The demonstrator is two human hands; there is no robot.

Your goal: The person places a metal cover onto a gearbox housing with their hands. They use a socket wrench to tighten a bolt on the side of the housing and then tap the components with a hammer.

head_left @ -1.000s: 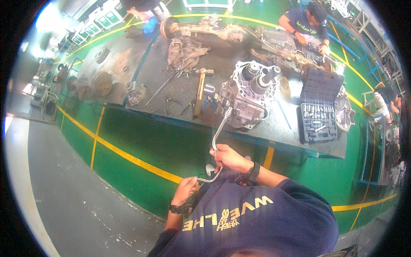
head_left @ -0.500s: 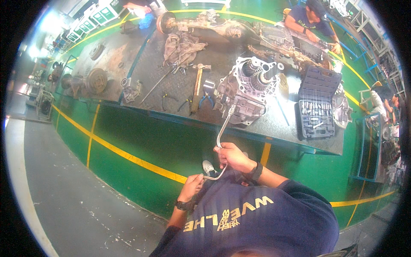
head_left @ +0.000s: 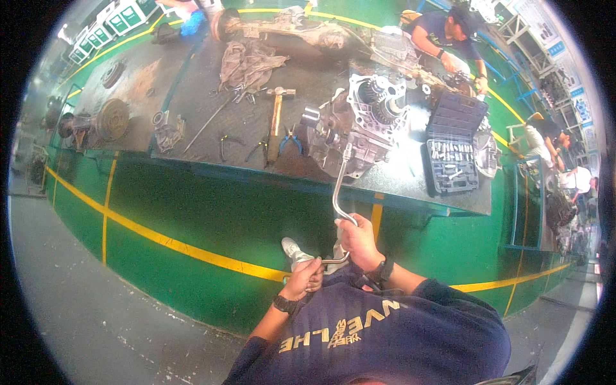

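Note:
A bent steel speed brace runs from the near side of an open gearbox back to my body. Its far end, a socket, meets the gearbox housing low on the near face; the fastener there is hidden. My right hand is closed round the cranked middle of the brace. Lower and to the left, my left hand grips the brace's near end. Gears and bearings show in the top of the housing, which sits on the metal workbench.
Left of the gearbox lie a hammer, blue-handled pliers and a metal cylinder. A socket set case lies open on the right. Behind are a rag and an axle housing. A co-worker leans in at far right.
The view has shifted, so the bench sits further left. Both hands keep their grip, and the brace's crank has turned slightly. One shoe now shows further out beside my left hand.

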